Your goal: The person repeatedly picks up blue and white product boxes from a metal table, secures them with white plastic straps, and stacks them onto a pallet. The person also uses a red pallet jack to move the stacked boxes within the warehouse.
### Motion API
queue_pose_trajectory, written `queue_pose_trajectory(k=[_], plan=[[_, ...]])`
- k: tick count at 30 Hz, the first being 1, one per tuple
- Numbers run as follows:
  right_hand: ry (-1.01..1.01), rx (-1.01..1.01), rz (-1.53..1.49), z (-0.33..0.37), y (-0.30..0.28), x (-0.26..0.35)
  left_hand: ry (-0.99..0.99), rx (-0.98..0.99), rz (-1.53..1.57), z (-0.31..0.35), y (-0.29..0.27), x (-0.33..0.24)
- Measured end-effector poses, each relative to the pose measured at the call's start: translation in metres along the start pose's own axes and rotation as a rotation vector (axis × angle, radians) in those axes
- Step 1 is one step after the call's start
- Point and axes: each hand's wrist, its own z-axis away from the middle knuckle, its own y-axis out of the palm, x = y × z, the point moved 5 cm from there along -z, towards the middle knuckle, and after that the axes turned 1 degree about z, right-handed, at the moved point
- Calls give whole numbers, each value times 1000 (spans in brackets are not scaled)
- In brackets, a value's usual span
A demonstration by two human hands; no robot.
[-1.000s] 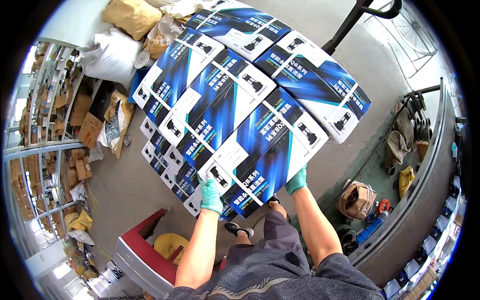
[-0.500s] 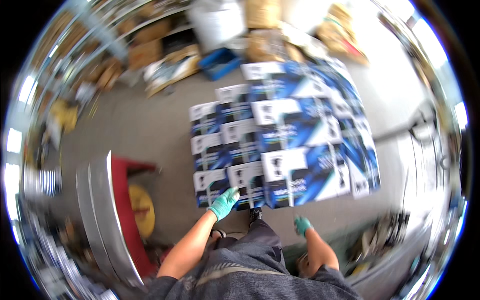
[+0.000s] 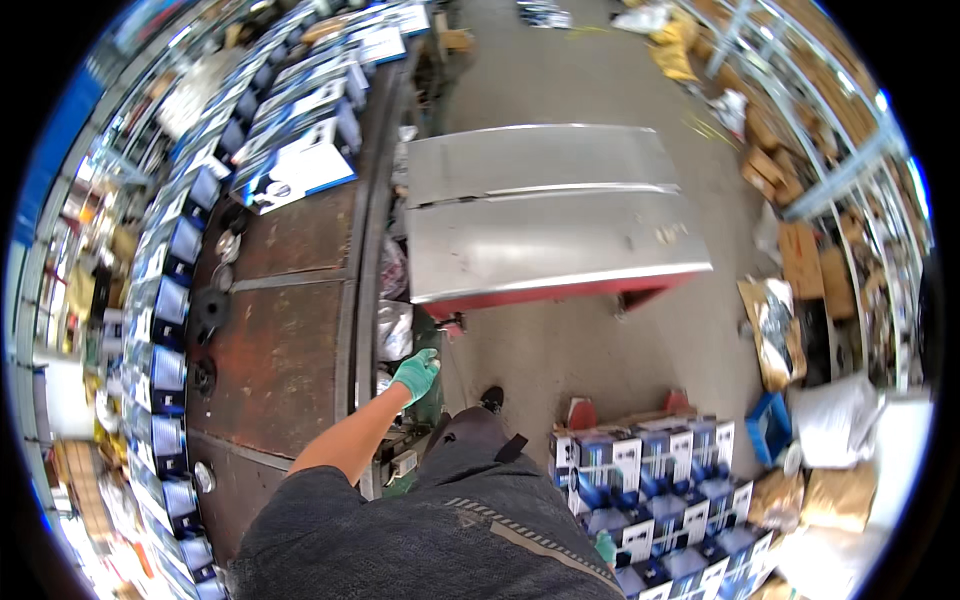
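Turning from boxes, metal table now ahead

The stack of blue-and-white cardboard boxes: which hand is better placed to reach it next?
Probably the green-gloved right hand: it shows beside the stack, partly hidden; contact is unclear. The green-gloved left hand is farther off, near the brown metal workbench.

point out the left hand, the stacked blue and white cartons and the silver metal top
Left hand (image 3: 415,375): head view, middle of the green glove
Stacked cartons (image 3: 662,505): head view, a carton mid-stack
Silver metal top (image 3: 550,238): head view, bare sheet below the seam
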Motion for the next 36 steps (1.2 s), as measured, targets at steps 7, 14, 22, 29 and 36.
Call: queue_pose_trajectory(k=[7, 14, 22, 29, 36], plan=[[-456, 212, 405, 154, 251, 277, -237, -316, 337, -37, -42, 33], [-533, 316, 830, 149, 390, 384, -278, -435, 539, -137, -48, 5], [-919, -155, 953, 146, 505, 620, -695, -592, 233, -194, -60, -23], [-623, -316, 671, 35, 553, 777, -729, -832, 194, -214, -54, -23], [-431, -185, 659, 14, 567, 833, -756, -836, 239, -287, -75, -41]])
